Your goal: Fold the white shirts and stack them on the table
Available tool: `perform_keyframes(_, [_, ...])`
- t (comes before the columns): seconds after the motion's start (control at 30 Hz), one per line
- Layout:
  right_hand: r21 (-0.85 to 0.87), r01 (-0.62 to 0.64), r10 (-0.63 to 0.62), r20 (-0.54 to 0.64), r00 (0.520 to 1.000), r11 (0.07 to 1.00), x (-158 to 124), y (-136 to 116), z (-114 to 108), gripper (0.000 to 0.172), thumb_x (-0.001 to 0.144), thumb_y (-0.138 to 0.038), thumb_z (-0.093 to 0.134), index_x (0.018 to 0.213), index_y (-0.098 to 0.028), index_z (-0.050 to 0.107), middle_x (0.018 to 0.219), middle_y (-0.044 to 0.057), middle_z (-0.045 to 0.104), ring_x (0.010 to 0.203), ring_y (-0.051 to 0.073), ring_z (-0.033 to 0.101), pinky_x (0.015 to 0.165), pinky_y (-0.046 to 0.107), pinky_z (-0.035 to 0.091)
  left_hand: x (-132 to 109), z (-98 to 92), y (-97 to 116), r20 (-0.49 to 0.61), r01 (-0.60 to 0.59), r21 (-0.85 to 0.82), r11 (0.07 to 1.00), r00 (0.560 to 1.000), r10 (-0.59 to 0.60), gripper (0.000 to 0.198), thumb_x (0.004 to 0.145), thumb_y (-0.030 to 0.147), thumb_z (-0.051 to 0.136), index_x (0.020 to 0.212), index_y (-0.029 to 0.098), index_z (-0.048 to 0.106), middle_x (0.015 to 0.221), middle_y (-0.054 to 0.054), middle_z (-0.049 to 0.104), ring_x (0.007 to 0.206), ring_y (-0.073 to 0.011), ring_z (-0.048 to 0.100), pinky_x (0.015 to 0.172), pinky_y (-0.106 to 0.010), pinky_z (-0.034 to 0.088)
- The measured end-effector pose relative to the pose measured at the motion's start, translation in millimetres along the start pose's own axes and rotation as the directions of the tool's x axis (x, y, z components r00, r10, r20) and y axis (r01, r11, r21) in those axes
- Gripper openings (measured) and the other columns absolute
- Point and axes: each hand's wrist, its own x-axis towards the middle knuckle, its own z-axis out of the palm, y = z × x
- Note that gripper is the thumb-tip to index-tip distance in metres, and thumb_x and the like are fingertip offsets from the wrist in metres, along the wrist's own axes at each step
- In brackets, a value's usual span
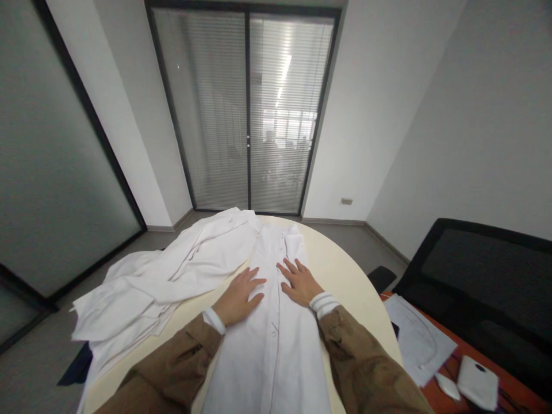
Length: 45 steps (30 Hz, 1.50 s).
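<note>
Lightly, left hand [239,296], right hand [299,282], open flat on white shirt [269,351]

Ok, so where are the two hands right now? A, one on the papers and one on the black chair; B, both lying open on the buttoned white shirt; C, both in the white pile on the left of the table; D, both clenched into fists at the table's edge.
B. The left hand and the right hand lie open with fingers spread on the front of the white button-up shirt.
</note>
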Motion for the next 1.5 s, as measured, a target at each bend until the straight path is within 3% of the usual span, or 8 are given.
perform_keyframes(0.13, [0.005,-0.010,0.010,0.020,1.000,1.000,0.0,-0.1,-2.3,0.068,0.090,-0.046,0.048,0.154,-0.033,0.028,0.164,0.001,0.018,0.149,0.038,0.013,0.117,0.054,0.019,-2.0,11.1,-32.1,-0.002,-0.025,0.095,0.995,1.000,0.025,0.035,0.092,0.027,0.056,0.125,0.020,0.064,0.142,-0.014,0.054,0.131,-0.0274,0.048,0.112,-0.048,0.037])
perform_keyframes(0.33, [0.004,0.035,-0.035,0.033,0.999,0.999,-3.4,3.7,-10.6,0.069,0.083,-0.050,0.059,0.149,-0.041,0.039,0.162,0.001,0.025,0.142,0.040,0.026,0.110,0.057,0.024,-2.4,-2.2,-14.8,0.039,-0.077,0.064,0.995,0.996,0.074,0.025,0.095,0.032,0.052,0.102,0.023,0.075,0.105,-0.007,0.070,0.101,-0.0218,0.061,0.094,-0.036,0.047])
perform_keyframes(0.5, [0.091,0.097,-0.089,-0.095,0.991,0.991,-1.3,10.6,-13.4,0.069,0.083,-0.049,0.059,0.148,-0.033,0.043,0.157,0.005,0.034,0.132,0.033,0.041,0.108,0.049,0.033,8.1,-4.1,-18.2,-0.076,0.085,-0.005,0.996,0.994,-0.085,0.030,0.098,0.033,0.044,0.100,0.023,0.072,0.100,-0.004,0.073,0.093,-0.0194,0.066,0.086,-0.028,0.047])
perform_keyframes(0.6, [0.166,-0.030,0.074,-0.262,0.962,0.986,6.1,22.0,-9.9,0.056,0.092,-0.044,0.046,0.143,-0.023,0.050,0.148,0.009,0.047,0.128,0.027,0.047,0.109,0.041,0.035,19.0,3.6,-31.5,-0.240,0.221,-0.011,0.975,0.946,-0.217,0.026,0.097,0.031,0.047,0.110,0.022,0.068,0.109,-0.005,0.073,0.097,-0.0195,0.067,0.087,-0.028,0.048])
perform_keyframes(0.7, [0.208,-0.280,0.339,-0.360,0.869,0.937,13.9,37.0,-4.2,0.049,0.096,-0.041,0.036,0.132,-0.018,0.061,0.132,0.012,0.060,0.119,0.027,0.053,0.105,0.039,0.039,31.7,10.0,-44.5,-0.293,0.336,-0.027,0.941,0.898,-0.329,0.028,0.097,0.031,0.048,0.119,0.024,0.063,0.112,-0.004,0.073,0.099,-0.0204,0.068,0.087,-0.028,0.049])
perform_keyframes(0.87, [0.186,-0.486,0.520,-0.329,0.788,0.854,24.0,57.5,2.9,0.050,0.095,-0.050,0.037,0.116,-0.021,0.071,0.125,0.013,0.065,0.114,0.032,0.056,0.095,0.043,0.045,54.8,15.4,-60.5,-0.283,0.399,-0.117,0.910,0.865,-0.415,0.030,0.094,0.030,0.054,0.122,0.023,0.061,0.106,-0.004,0.075,0.101,-0.0200,0.069,0.089,-0.028,0.049])
perform_keyframes(1.2, [0.272,-0.526,0.588,-0.267,0.763,0.806,60.5,82.6,-0.8,0.048,0.087,-0.057,0.047,0.108,-0.025,0.076,0.111,0.011,0.072,0.104,0.030,0.064,0.086,0.041,0.048,104.4,22.3,-85.5,-0.231,0.525,-0.108,0.844,0.813,-0.535,0.023,0.093,0.030,0.055,0.095,0.016,0.073,0.099,-0.012,0.076,0.095,-0.0229,0.070,0.082,-0.028,0.049])
perform_keyframes(1.5, [0.353,-0.510,0.587,-0.157,0.794,0.784,83.8,91.0,-0.7,0.026,0.082,-0.044,0.062,0.089,-0.023,0.074,0.092,0.005,0.076,0.090,0.024,0.068,0.081,0.035,0.046,127.6,22.3,-92.0,-0.171,0.556,-0.133,0.820,0.802,-0.572,0.009,0.082,0.023,0.066,0.075,0.018,0.068,0.086,-0.010,0.075,0.089,-0.0234,0.069,0.079,-0.029,0.049])
